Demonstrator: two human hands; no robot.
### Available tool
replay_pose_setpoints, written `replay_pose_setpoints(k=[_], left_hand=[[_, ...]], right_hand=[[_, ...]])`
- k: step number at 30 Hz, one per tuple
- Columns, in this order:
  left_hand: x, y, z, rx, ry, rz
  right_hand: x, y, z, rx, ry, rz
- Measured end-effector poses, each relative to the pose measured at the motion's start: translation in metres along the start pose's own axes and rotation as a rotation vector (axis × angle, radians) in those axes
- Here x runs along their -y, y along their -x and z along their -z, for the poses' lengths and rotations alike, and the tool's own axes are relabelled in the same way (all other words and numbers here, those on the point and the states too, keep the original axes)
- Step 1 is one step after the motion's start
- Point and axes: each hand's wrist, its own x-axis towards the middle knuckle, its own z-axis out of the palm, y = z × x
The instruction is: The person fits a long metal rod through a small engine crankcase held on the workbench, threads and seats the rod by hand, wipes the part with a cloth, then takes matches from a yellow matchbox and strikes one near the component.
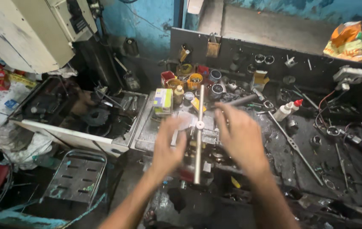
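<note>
Both hands (206,140) beside a long, shiny, seemingly steel bar (199,135).

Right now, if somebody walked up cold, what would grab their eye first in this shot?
Probably the long shiny metal bar standing out in the middle, with the left hand and the right hand spread on either side of it, both blurred. Behind it, bright red and yellow tins cluster at the back of the dark, greasy workbench. An orange bag sits on the ledge at top right.
</note>
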Motion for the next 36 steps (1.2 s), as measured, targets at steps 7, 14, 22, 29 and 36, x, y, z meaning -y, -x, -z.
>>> replay_pose_setpoints(k=[7,14,22,29,36], left_hand=[[-0.032,0.055,-0.004,0.072,-0.338,-0.451],[0.044,0.031,0.017,-0.212,0.028,-0.112],[0.134,-0.131,-0.032,0.321,0.28,0.6],[0.061,-0.081,-0.038,0.07,-0.133,0.013],[-0.036,0.069,-0.003,0.15,-0.234,-0.303]], right_hand=[[-0.076,-0.086,-0.067,0.149,-0.249,0.413],[-0.105,-0.03,-0.026,0.164,0.065,0.163],[0.039,0.069,0.004,0.419,0.365,-0.086],[0.065,0.034,-0.003,0.586,0.303,0.059],[-0.038,-0.069,-0.028,0.095,-0.039,0.376]])
